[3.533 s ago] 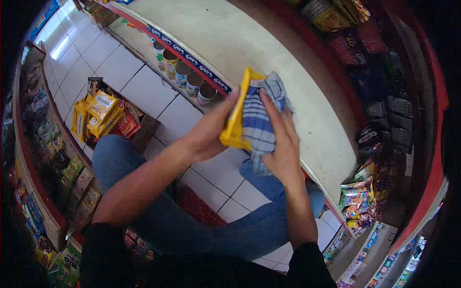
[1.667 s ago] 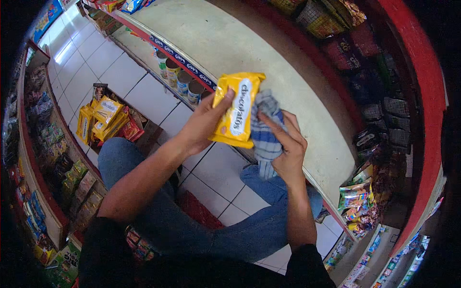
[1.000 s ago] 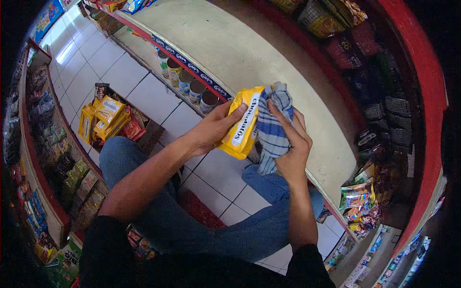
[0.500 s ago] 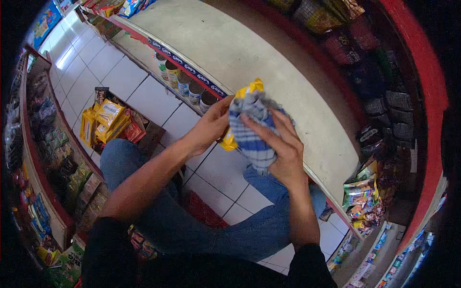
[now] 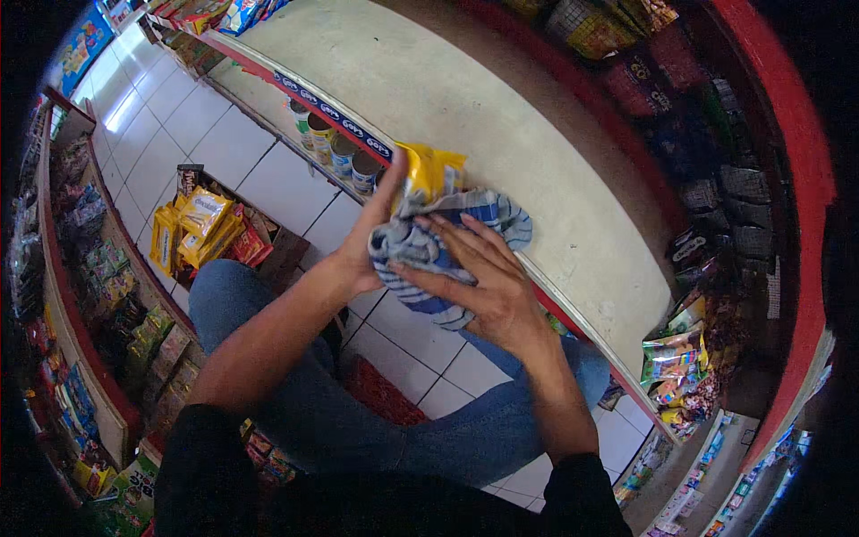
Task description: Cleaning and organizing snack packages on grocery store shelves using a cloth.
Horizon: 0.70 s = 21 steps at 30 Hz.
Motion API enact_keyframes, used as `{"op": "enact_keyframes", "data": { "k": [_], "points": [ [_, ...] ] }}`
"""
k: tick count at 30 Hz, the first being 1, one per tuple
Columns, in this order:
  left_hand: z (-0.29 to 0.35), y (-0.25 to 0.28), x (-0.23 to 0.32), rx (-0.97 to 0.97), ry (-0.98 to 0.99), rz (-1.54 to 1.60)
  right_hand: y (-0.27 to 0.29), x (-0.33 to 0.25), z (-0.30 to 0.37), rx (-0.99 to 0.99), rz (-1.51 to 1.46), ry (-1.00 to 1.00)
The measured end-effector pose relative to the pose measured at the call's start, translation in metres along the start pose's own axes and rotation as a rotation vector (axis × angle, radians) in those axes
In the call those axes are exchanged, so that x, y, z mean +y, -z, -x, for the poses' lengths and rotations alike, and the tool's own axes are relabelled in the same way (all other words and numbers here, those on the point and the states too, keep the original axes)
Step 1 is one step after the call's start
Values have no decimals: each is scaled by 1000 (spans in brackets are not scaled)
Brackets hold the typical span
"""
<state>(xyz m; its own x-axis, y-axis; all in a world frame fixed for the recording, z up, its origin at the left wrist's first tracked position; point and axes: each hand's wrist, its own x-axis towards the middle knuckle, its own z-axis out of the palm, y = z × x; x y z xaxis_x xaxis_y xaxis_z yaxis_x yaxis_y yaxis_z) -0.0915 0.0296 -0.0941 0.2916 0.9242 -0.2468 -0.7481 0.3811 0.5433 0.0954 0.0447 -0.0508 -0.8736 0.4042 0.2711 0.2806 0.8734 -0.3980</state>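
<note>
A yellow snack packet (image 5: 436, 172) is in my left hand (image 5: 369, 240), whose thumb stands up along the packet's left side. Over the packet's lower part lies a blue, white and grey striped cloth (image 5: 420, 291), bunched up and hanging below it. My right hand (image 5: 488, 291) presses the cloth onto the packet with its fingers spread across the folds. Both hands are in front of the edge of a pale shelf (image 5: 573, 242). Most of the packet's lower half is hidden by the cloth.
On the tiled floor at left stands a cardboard box (image 5: 282, 255) with yellow and red packets (image 5: 204, 219). Several cans (image 5: 343, 154) line the lower shelf. Snack bags (image 5: 676, 358) sit at the right, and a packed rack (image 5: 107, 268) runs along the left.
Both hands, the packet and the cloth have shifted left and toward me. The packet now stands more upright, and more of its yellow face shows above the cloth.
</note>
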Motion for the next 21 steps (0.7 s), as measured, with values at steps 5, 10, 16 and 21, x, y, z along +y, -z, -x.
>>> {"op": "enact_keyframes", "data": {
  "k": [5, 10, 16, 21],
  "points": [
    [-4, 6, 16, -54, -130, 316, 14, 16, 5, -72, 186, -58],
    [-6, 10, 1, 38, -70, 138, 2, 1, 0, -44, 124, -11],
    [-2, 3, 6, -26, -46, 238, 12, 14, 0, -57, 154, 10],
    [-5, 2, 14, -116, -133, 264, 23, 27, 6, 35, 112, -72]
  ]
}}
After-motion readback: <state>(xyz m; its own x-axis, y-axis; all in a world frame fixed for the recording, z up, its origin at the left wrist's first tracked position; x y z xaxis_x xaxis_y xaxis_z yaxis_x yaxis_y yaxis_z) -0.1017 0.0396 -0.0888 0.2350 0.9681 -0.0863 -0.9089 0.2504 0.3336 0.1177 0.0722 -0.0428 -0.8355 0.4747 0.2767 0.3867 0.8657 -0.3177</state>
